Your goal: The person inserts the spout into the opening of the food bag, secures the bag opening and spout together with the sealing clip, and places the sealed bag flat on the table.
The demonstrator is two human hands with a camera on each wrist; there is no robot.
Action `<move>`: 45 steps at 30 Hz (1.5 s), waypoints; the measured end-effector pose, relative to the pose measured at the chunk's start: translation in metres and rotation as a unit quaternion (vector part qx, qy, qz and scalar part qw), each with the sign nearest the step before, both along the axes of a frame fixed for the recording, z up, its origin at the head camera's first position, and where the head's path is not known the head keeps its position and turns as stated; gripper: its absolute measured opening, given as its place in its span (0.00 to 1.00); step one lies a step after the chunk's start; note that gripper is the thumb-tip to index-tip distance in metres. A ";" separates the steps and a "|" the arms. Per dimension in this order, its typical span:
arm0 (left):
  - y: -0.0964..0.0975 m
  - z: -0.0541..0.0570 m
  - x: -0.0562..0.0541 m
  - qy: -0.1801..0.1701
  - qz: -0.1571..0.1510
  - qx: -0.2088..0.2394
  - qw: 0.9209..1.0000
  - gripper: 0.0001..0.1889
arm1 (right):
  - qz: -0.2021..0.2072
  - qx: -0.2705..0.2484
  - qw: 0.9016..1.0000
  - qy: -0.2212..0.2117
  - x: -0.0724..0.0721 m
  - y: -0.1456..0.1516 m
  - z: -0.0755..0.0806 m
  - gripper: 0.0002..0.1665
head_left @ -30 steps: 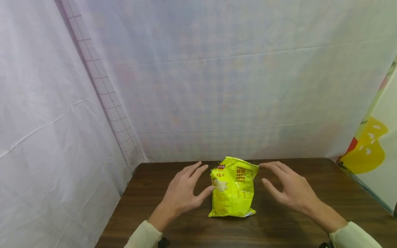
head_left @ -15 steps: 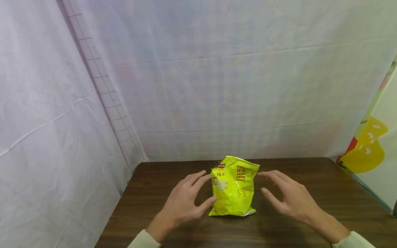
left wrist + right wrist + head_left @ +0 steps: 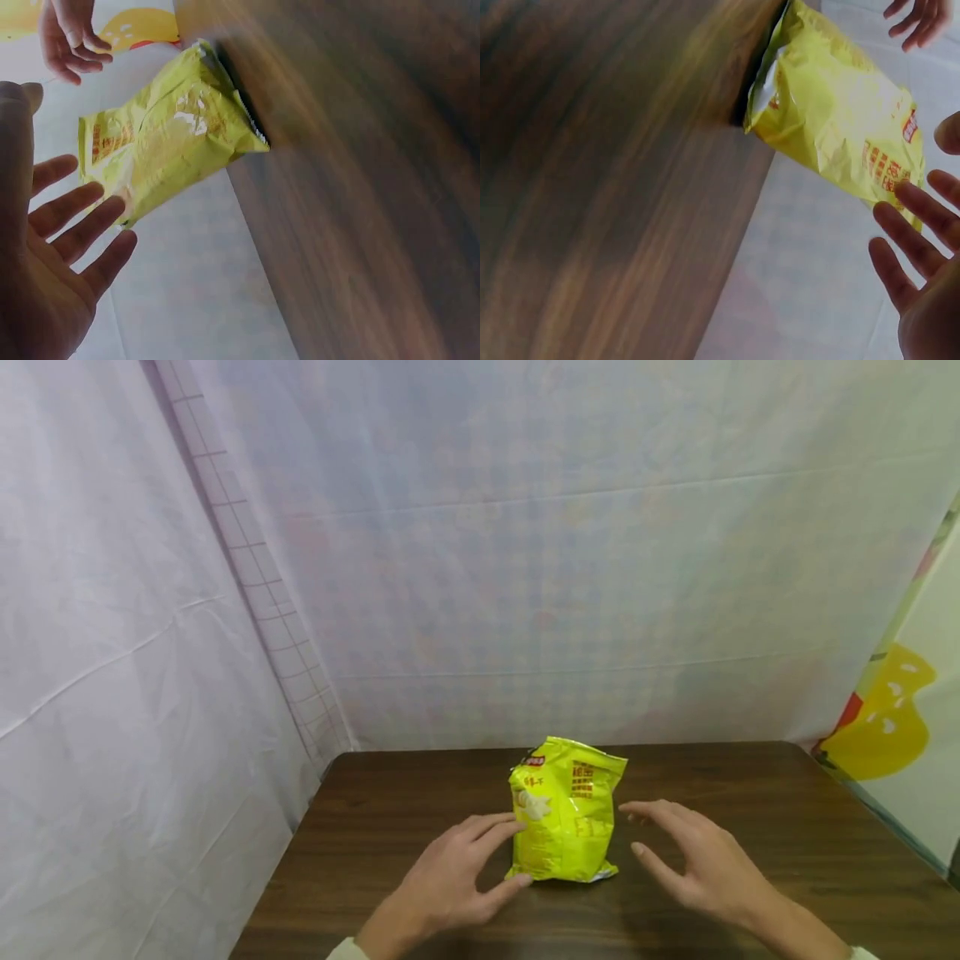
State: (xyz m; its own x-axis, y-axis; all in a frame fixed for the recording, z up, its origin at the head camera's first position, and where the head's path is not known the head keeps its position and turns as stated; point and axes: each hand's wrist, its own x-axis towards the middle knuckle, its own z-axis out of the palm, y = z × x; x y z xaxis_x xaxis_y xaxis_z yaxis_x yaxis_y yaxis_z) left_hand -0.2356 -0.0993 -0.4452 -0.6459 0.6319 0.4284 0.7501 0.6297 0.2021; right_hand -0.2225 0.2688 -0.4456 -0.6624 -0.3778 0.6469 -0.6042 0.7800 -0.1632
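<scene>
A bright yellow chip bag with red print stands upright on the dark wooden table, its top seal slanting. My left hand is at its left side, fingers extended and spread from the thumb; the fingertips and thumb tip overlap the bag's lower left edge in the head view. On the other side, my right hand hovers with relaxed fingers, a small gap between its fingertips and the bag. Both wrist views show spread fingers with nothing in the palm, and the bag beyond them.
A white cloth with faint checks hangs behind the table's far edge, and another pale cloth hangs at the left. A yellow printed shape shows on the sheet at the right.
Both hands have moved down and toward me along the bag's sides, from its upper part to its lower part. The bag stays in place.
</scene>
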 end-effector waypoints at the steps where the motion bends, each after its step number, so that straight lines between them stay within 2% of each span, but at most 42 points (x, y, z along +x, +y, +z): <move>1: 0.000 -0.001 0.001 -0.005 -0.010 -0.001 1.000 0.33 | 0.000 0.001 1.000 0.000 0.001 0.000 -0.001 0.34; 5: 0.002 -0.008 0.006 -0.026 -0.042 -0.011 0.999 0.32 | 0.007 -0.001 1.000 -0.002 0.006 -0.001 -0.007 0.32; 9: 0.002 -0.015 0.008 -0.059 -0.053 -0.018 0.997 0.31 | 0.018 -0.003 1.000 -0.009 0.010 -0.002 -0.013 0.32; 15: 0.003 -0.021 0.012 -0.112 -0.075 -0.026 0.991 0.29 | 0.032 -0.001 0.998 -0.055 0.015 -0.003 -0.019 0.32; 20: 0.004 -0.025 0.013 -0.143 -0.096 -0.028 0.985 0.26 | 0.045 -0.009 0.993 -0.108 0.018 -0.003 -0.022 0.27; 23: 0.006 -0.027 0.013 -0.163 -0.101 -0.031 0.981 0.26 | 0.054 -0.016 0.988 -0.147 0.020 -0.003 -0.023 0.22; 26: 0.006 -0.029 0.015 -0.193 -0.101 -0.037 0.975 0.26 | 0.081 -0.021 0.981 -0.176 0.022 -0.003 -0.026 0.19; 30: 0.007 -0.030 0.018 -0.218 -0.097 -0.043 0.970 0.25 | 0.109 -0.025 0.964 -0.240 0.024 -0.001 -0.030 0.16; 34: 0.007 -0.031 0.018 -0.234 -0.102 -0.042 0.966 0.24 | 0.111 -0.023 0.949 -0.295 0.026 -0.002 -0.034 0.15; 40: 0.009 -0.034 0.015 -0.255 -0.157 -0.047 0.953 0.25 | 0.121 -0.025 0.940 -0.319 0.027 -0.004 -0.037 0.12; 45: 0.011 -0.039 0.016 -0.249 -0.202 -0.044 0.946 0.20 | 0.129 -0.011 0.933 -0.334 0.027 -0.004 -0.039 0.06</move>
State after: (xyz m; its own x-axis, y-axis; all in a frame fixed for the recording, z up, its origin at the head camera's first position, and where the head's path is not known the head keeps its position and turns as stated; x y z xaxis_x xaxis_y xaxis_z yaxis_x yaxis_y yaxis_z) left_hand -0.2200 -0.0882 -0.4841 -0.4519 0.8895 0.0680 0.7584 0.3430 0.5542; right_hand -0.1952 0.2645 -0.4843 -0.8096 -0.5721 0.1311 -0.5288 0.6140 -0.5860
